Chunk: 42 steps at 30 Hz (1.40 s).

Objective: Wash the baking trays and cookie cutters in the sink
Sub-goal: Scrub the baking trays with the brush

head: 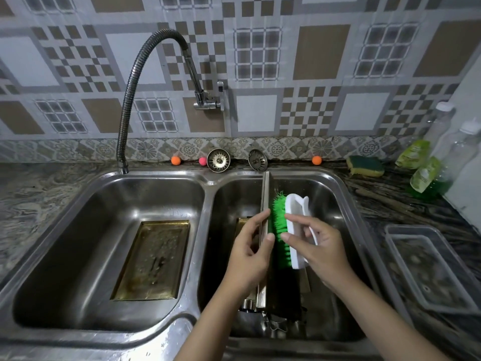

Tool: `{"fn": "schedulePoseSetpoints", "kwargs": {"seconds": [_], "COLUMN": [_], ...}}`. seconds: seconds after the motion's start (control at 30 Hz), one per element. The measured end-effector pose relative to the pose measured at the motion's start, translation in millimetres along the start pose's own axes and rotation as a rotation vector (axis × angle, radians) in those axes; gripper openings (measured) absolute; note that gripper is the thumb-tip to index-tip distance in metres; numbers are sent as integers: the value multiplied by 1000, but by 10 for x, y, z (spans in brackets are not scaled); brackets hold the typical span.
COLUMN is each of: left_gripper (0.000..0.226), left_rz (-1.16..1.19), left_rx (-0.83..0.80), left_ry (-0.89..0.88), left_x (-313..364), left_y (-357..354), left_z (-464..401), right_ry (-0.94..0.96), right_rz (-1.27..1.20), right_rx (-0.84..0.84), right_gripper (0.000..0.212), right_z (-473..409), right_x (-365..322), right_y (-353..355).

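Dim, soft overall; glare on the sink (pixel 182 175) rim; edges bowed, perhaps slightly blurred.

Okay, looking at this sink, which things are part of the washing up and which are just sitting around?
In the job:
left hand holding a tray on edge
right hand gripping the scrub brush
gold tray in the left basin
cookie cutters in the right basin

Lying about:
sponge
soap pouches
two strainers
clear container
bottles
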<state>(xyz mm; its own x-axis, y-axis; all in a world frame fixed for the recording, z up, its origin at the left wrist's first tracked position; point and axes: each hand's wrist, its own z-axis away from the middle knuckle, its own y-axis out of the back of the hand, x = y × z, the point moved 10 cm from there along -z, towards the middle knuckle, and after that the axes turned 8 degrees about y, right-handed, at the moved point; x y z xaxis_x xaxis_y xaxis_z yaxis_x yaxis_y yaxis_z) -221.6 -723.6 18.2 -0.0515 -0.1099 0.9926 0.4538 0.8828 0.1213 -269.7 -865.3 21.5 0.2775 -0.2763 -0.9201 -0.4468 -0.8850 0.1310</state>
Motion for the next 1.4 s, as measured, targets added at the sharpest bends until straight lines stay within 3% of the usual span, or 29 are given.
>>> {"fn": "schedulePoseSetpoints", "kwargs": {"seconds": [0.23,0.3,0.43,0.63,0.8,0.9,1.0,1.07,1.23,1.3,1.4], "left_gripper": [45,44,46,43,47,49,45,43,43,46,45], "left_rz": [90,169,378,344,477,472,314,281,430,467,426], "left_rx": [29,114,302,203,333,338,204,171,315,333,197], "left_ry": [-92,-88,33,-18,35,30,10,14,43,28,25], "left_x": [34,20,-277,-214,-325,-350,-343,-347,-360,-327,-303], "left_y": [37,146,634,431,733,841,491,324,786,957,742], "left_z": [120,80,-46,94,-21,37,93,78,-128,-136,-116], "right_ry": [52,139,300,98,371,274,66,40,308,263,86], "right_rz": [357,344,322,393,330,314,428,458,359,335,446], "right_rx": [199,118,-206,49,-227,-125,62,47,-177,-164,-3], "right_gripper": [74,74,66,67,65,64,66,66,64,63,68], "right_z": [-522,-387,162,-610,111,-10,-527,-678,46,163,-271], "right_x": [-59,-201,-213,15,-331,53,360,227,-138,108,473], "right_y": [379,79,-542,-53,-792,-473,-91,-184,-725,-594,-161]}}
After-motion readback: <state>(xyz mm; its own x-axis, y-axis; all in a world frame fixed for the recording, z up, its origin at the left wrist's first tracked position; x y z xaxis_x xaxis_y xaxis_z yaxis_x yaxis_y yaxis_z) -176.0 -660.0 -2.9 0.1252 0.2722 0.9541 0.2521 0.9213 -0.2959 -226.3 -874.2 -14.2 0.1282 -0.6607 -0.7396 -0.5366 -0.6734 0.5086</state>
